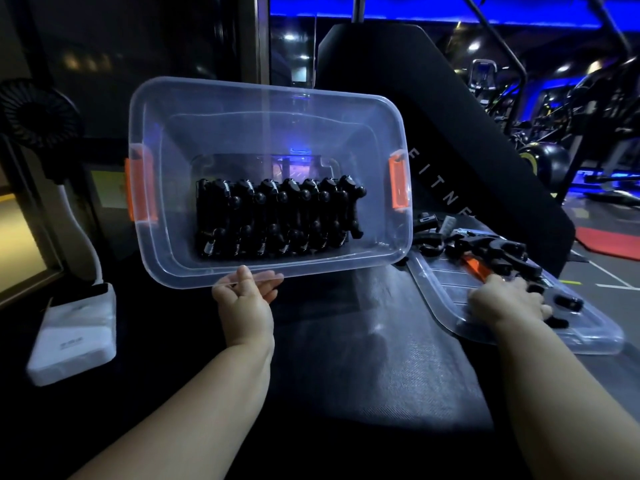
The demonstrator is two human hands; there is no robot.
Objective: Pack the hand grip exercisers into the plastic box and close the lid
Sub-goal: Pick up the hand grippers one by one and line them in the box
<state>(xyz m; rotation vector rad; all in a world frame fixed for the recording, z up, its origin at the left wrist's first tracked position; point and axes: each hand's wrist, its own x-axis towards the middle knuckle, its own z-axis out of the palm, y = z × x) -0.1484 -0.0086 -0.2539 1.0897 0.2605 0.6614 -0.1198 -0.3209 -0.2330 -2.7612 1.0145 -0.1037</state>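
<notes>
Left hand [244, 296]: grasping near rim of clear plastic box [162, 244], tipped toward the camera, a packed row of black grip exercisers [277, 216] on its bottom. Right hand [507, 301]: right of the box, laid over loose exercisers [491, 251] on the clear lid [588, 336]; grasp cannot be told. White fan base [72, 337]: left of the box, on the dark surface [346, 375].

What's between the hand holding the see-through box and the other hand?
Only bare dark woven surface, seen in the head view, lies between the left hand gripping the clear plastic box and the right hand over the clear lid.
</notes>
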